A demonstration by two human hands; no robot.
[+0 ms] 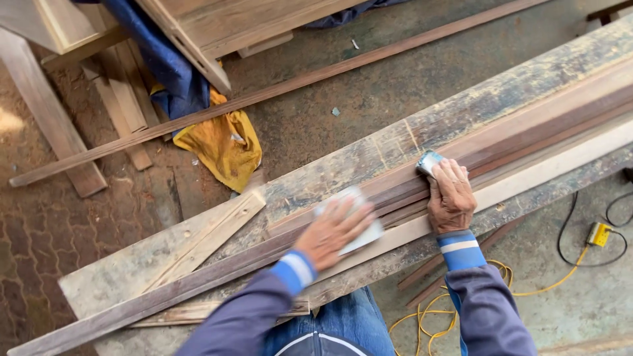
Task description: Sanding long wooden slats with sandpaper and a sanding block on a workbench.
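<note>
The left hand lies flat and blurred on a pale sheet of sandpaper, fingers spread and pressing it onto the long dark wood strip that runs up toward the far right. The right hand rests farther along the same strip, fingers curled over a small folded piece of sandpaper whose blue-grey corner peeks out beyond the fingertips. Both sleeves are dark with blue and white cuffs. The strip lies among other lengths of timber on a broad, weathered plank serving as a bench. Beyond it, on the floor to the far left, sits a crumpled yellow cloth beside a blue cloth. Near the right, a yellow cable loops across the concrete.
</note>
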